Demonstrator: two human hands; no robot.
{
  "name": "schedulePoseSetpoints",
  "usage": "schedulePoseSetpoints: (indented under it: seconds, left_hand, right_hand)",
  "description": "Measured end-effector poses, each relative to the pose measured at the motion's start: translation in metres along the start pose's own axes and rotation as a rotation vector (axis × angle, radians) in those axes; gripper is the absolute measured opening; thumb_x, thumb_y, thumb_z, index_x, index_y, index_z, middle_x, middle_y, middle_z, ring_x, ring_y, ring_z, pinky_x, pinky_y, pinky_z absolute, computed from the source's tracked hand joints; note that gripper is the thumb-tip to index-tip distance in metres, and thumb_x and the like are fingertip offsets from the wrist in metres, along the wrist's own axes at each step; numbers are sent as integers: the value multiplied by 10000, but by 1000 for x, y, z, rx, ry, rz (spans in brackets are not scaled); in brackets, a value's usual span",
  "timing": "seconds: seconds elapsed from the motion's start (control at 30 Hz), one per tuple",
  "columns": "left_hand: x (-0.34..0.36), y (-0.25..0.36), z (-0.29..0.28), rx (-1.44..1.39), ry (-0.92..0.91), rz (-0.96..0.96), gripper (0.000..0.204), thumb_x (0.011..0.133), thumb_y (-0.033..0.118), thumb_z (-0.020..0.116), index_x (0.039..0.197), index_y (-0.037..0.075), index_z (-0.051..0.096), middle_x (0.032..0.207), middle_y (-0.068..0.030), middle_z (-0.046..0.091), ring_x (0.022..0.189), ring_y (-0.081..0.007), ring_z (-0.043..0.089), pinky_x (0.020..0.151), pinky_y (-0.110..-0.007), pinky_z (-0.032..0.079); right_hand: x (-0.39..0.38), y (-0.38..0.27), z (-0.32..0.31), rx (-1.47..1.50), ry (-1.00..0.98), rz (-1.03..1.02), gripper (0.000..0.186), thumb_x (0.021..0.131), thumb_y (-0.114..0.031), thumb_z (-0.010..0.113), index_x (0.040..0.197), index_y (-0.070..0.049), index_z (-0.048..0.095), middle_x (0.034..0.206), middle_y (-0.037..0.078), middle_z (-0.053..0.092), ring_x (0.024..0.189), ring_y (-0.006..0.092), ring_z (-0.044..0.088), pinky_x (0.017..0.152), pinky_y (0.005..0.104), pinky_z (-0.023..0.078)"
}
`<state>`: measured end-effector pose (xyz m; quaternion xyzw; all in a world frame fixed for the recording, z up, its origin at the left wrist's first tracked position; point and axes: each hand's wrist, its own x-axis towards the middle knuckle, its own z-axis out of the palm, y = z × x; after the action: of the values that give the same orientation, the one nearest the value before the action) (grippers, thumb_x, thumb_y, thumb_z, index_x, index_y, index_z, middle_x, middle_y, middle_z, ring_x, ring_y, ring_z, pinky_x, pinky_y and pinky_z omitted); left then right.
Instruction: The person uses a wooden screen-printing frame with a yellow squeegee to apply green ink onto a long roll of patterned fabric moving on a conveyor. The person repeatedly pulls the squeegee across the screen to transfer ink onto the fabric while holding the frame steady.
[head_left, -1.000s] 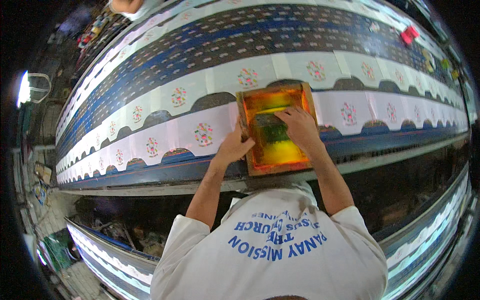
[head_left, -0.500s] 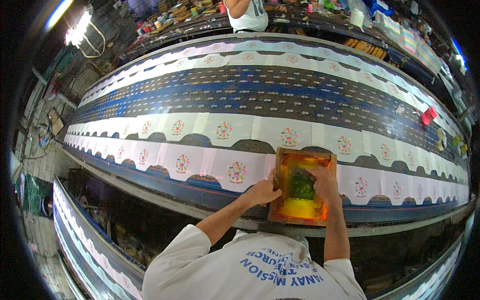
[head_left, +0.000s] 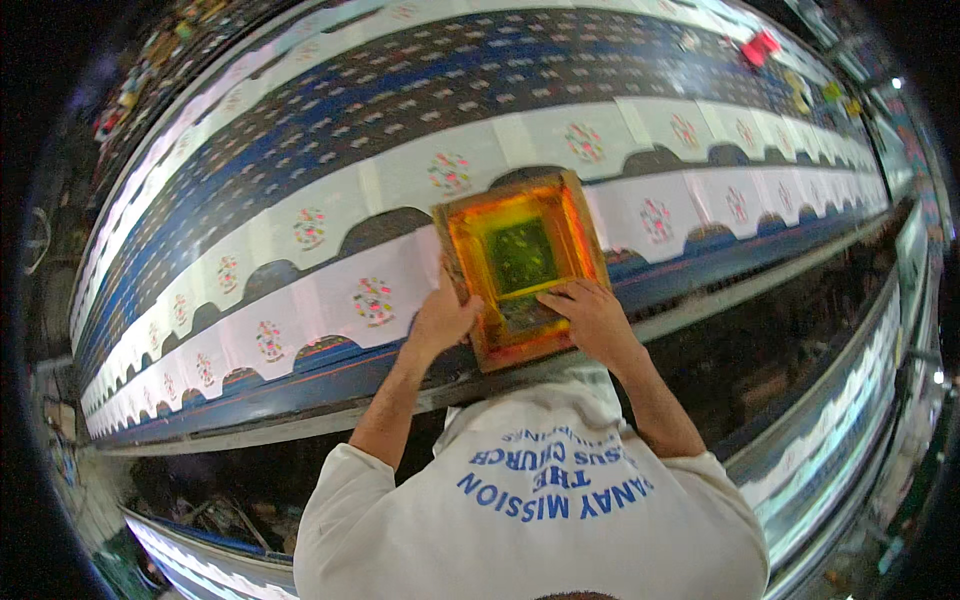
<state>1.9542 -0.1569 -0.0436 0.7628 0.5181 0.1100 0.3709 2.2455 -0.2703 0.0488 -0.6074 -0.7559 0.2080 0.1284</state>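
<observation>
A screen-printing frame [head_left: 486, 340] with wooden sides and a translucent orange-yellow mesh lies tilted over the near row of white fabric pieces [head_left: 410, 255]. A dark green patch shows in the middle of its mesh. My left hand [head_left: 440, 318] is closed on the frame's left side, thumb over the edge. Inside the near end of the frame, the fingers of my right hand [head_left: 592, 315] close on a squeegee [head_left: 522, 312], a dark bar with a pale yellow edge lying across the mesh. My palm and fingers partly hide it.
Two rows of printed fabric pieces run along the long table [head_left: 290, 385], multicoloured round designs on them. Beyond lies a dark blue strip with small pale marks [head_left: 400, 105]. A red object [head_left: 760, 48] sits at the far right. Another table with pale pieces [head_left: 830, 440] stands behind me, right.
The view has swung round and come closer to the near rows. My right hand has moved from mid-mesh to the frame's near end. My left hand stays on the frame's left side.
</observation>
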Motion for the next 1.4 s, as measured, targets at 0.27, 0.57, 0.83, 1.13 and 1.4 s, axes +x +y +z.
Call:
schedulePoseSetpoints:
  seconds: [0.27,0.57,0.83,1.13,1.4]
  left_hand:
    - [-7,52,-21,-145,-19,-124,952,980,154,717,1735,17,153,1357,-284,738,1248,-483,721,1061,-517,570]
    - [49,154,76,-60,101,56,964,978,228,737,1714,-21,166,1101,-244,809,896,-421,809,807,-467,638]
    - [102,248,153,-282,-26,-80,930,972,209,741,1710,-15,221,1210,-240,789,1040,-397,800,910,-462,622]
    - [105,239,162,-222,-26,-109,961,972,169,738,1720,-55,177,1231,-245,788,1064,-393,791,975,-481,593]
    - [108,253,154,-237,-71,-164,1012,975,227,733,1722,-87,125,1199,-250,795,984,-395,803,896,-478,621]
  right_hand:
    - [-12,8,1,-62,83,-69,619,849,-38,756,1454,-153,694,1404,97,672,1344,344,607,1181,492,487]
    - [-64,133,-69,-109,153,-40,574,834,-83,750,1403,-152,714,1379,102,694,1313,337,641,1168,497,505]
    - [-108,242,-99,-126,177,6,542,866,-71,720,1401,-158,718,1384,91,682,1321,325,638,1166,488,506]
    - [-98,253,-112,-140,120,-99,470,880,-114,739,1349,-104,713,1291,108,706,1284,310,665,1214,501,468]
    - [-81,255,-124,-87,84,-81,409,883,-101,709,1290,-92,748,1224,109,740,1209,310,699,1090,462,557]
